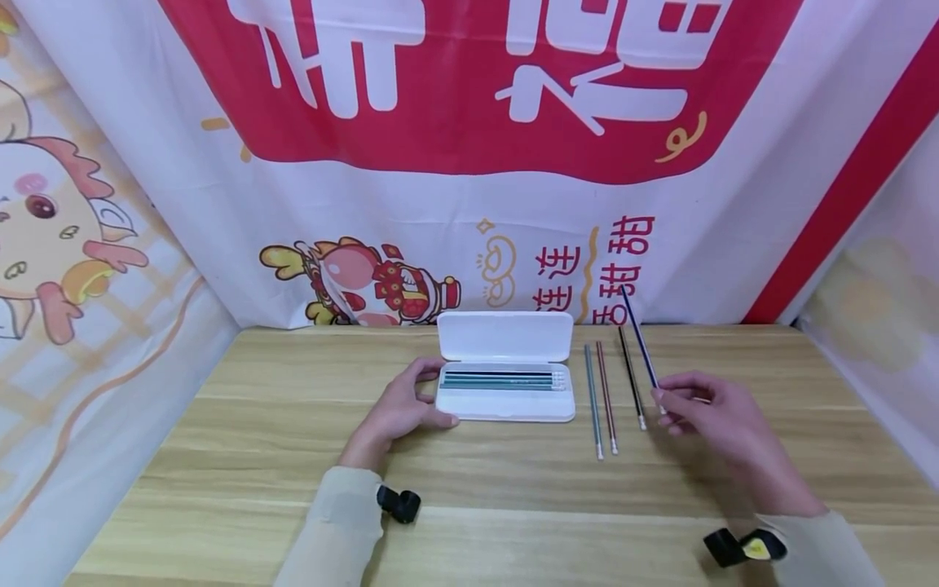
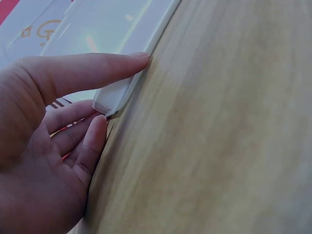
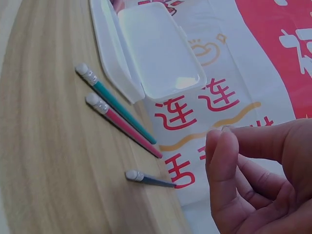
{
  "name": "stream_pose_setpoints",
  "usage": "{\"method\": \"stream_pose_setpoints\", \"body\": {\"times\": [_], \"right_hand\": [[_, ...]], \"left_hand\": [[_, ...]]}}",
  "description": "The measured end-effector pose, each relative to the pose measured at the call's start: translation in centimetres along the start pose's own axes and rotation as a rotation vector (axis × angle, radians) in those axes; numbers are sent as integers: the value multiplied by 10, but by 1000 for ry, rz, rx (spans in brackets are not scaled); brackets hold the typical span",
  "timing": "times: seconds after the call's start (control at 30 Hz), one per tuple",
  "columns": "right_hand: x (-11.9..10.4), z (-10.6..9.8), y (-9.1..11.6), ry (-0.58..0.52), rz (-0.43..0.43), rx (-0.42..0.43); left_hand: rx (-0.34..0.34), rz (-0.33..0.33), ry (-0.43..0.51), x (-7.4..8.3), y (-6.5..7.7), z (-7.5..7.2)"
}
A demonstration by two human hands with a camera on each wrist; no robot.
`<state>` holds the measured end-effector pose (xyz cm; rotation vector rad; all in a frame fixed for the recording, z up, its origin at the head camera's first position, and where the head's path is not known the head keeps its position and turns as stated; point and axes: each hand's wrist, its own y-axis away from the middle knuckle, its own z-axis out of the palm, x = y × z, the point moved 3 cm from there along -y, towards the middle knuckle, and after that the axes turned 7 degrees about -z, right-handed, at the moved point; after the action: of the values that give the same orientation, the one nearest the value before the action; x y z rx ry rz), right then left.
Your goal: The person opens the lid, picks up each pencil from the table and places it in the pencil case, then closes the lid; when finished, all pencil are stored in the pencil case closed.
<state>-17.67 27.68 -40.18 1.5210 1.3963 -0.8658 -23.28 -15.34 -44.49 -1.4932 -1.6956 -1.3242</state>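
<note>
The right hand pinches a blue pencil near its eraser, right of the pencil case; the left hand grips the case's left end. Picking up seems underway; stowing would call for levelling it past three pencils.

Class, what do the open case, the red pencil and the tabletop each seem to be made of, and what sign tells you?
Open case: likely glossy white plastic; the lid reflects light and has rounded edges.
Red pencil: probably smooth painted wood, given its even colour; silvery band looks metal, whitish tip perhaps rubber.
Tabletop: satin wood or printed laminate, by its grain streaks.
</note>
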Motion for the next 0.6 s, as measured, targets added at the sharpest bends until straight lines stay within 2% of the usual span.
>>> {"method": "stream_pose_setpoints", "body": {"times": [0.2, 0.47, 0.6], "right_hand": [[-14, 8, -5, 35, -69, -11], [-28, 24, -14, 131, -61, -32], [-35, 32, -20, 155, -86, -67]], "left_hand": [[1, -3, 3, -1, 1, -1], [-5, 10, -1, 0, 1, -1], [-5, 12, 0, 0, 0, -1]]}}
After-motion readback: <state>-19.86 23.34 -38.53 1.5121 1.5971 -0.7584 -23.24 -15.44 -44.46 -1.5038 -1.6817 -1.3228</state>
